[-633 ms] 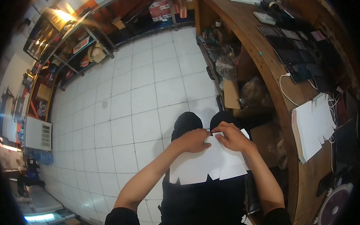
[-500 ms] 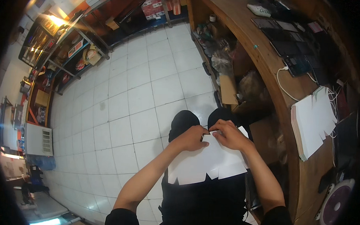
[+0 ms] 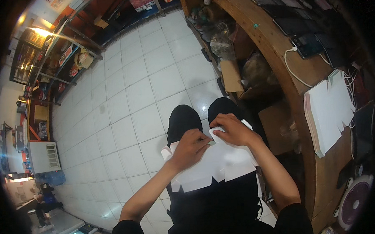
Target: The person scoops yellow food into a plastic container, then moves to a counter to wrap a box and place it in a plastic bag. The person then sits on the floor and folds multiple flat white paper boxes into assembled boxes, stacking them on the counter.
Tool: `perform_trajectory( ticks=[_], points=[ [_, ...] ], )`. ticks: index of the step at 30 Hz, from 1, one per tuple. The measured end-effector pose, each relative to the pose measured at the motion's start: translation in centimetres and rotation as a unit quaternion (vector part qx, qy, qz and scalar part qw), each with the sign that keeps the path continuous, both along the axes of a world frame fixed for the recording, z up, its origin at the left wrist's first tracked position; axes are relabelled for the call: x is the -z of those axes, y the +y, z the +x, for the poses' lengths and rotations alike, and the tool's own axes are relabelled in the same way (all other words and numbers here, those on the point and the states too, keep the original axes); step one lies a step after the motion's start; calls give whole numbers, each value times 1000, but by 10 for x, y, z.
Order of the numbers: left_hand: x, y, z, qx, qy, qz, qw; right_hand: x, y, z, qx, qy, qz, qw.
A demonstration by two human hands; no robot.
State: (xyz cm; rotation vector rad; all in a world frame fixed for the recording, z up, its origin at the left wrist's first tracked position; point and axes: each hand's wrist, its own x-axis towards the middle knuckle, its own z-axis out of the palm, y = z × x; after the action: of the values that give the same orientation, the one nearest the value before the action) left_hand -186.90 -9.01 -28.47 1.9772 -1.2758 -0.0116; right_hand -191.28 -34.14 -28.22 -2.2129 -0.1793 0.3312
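A white notched cardboard box blank [image 3: 202, 169] lies across my black-clad lap, its near edge cut into flaps. At the blank's far edge, my left hand [image 3: 189, 149] is closed, with thumb and fingers pinching the card. Close beside it, my right hand [image 3: 233, 130] grips a flap that is bent upward between thumb and fingers. Small folded tabs stick out at the blank's left end and beyond my right hand. My fingers hide part of the far edge.
On the curved wooden counter [image 3: 286, 75] at right lie a stack of similar white blanks [image 3: 328, 115], several phones [image 3: 307, 46] and a white cable. A purple-and-white fan [image 3: 354, 202] stands near the lower right. Shelves hold goods at far left; a cardboard box [image 3: 231, 76] sits under the counter.
The far-edge flap now stands bent up at my right fingers, and tabs show raised at the left end. My left hand has turned and its fingers have curled in more. The view has shifted slightly.
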Motion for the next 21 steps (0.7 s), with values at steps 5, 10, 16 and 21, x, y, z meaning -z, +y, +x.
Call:
perform_trajectory(
  ticks=[5,10,16,21],
  points=[
    [-21,7,21,35,146,120,981,-50,-29,-1,-36,68,-112,991],
    [-42,-1,32,3,284,200,938,-61,-28,1,-86,140,-121,979],
    [-31,-32,33,12,291,225,930,-53,-27,2,-102,115,-110,982],
    [-27,-40,19,-38,267,194,943,-57,-13,-13,-72,79,-152,983]
  ],
)
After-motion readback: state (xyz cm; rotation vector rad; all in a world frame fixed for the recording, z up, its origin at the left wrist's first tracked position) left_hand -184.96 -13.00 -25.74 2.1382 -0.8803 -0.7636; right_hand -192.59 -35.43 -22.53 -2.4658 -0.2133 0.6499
